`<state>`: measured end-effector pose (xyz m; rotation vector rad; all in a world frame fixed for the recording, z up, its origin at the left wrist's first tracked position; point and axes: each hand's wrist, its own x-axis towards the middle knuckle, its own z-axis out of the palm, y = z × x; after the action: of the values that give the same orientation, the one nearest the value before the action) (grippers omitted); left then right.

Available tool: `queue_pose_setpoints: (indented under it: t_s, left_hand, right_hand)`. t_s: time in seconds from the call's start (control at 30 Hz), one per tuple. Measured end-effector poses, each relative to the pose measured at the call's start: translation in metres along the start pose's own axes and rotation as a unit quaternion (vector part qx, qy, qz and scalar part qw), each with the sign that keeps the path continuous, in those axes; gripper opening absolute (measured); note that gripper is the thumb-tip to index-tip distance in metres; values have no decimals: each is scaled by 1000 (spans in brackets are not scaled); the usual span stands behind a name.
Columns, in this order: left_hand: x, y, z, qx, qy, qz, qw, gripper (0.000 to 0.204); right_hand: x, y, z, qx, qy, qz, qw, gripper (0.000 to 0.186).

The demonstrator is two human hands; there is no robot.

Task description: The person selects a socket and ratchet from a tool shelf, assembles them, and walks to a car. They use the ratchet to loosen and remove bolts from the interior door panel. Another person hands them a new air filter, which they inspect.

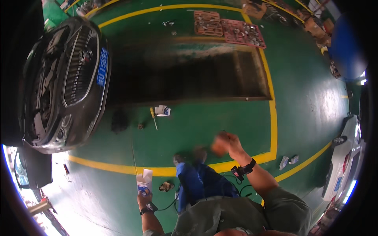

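The left hand [145, 198] held a small open box [144, 183] low by the hip, grip closed round it; the right hand [225, 143] was raised over the green floor [197, 129], clutching something brownish (too blurred to name). Unpacking seemed underway; next, I'd judge, both hands needed to meet.

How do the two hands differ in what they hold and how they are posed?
The left hand sits low and grips a small open white-and-blue box; the right hand is raised higher, closed on something orange-brown, too blurred to name. Both wrists wear dark bands.
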<state>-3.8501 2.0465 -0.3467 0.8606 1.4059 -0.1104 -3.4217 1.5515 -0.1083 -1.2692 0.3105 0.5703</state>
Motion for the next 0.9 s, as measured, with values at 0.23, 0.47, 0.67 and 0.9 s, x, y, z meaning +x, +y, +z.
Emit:
queue_pose_setpoints:
  t_s: [0.23,0.47,0.67,0.9]
  left_hand:
    - [-93,101,194,171,59,-40,983,52]
    - [-263,211,582,329,-455,419,713,58]
    - [-482,198,774,421,-653,390,494,36]
    - [-556,78,917,388,-681,346,516,12]
  right_hand:
    - [-43,-131,-65,-214,146,-129,957,16]
    - [-46,-234,-92,-379,189,-300,855,18]
    - [-69,-299,-154,-404,355,-324,779,14]
    - [-93,-332,-311,-184,431,-293,833,10]
